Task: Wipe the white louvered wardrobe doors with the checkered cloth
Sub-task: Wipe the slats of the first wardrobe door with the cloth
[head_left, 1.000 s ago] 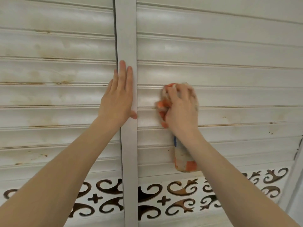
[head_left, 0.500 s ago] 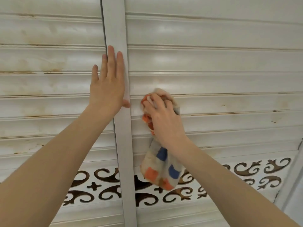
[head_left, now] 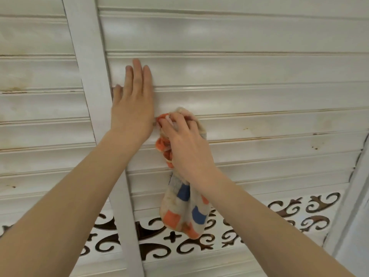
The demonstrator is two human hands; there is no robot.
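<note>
The checkered cloth [head_left: 184,208] was bunched in the right hand [head_left: 186,144], whose fingers were curled tight around its upper part and pressed it against a slat of the right louvered door [head_left: 259,72], the loose end hanging down toward the scrollwork panel [head_left: 229,236]. The left hand [head_left: 132,108] lay flat and open, holding nothing, just beside the cloth and the centre stile [head_left: 89,76], probably to steady the door. Brown stains [head_left: 316,145] marked slats further right. No containers were in view.

One head-worn view, close up, faces the louvered doors [head_left: 259,72], apparently tilted; edges slightly blurred.
</note>
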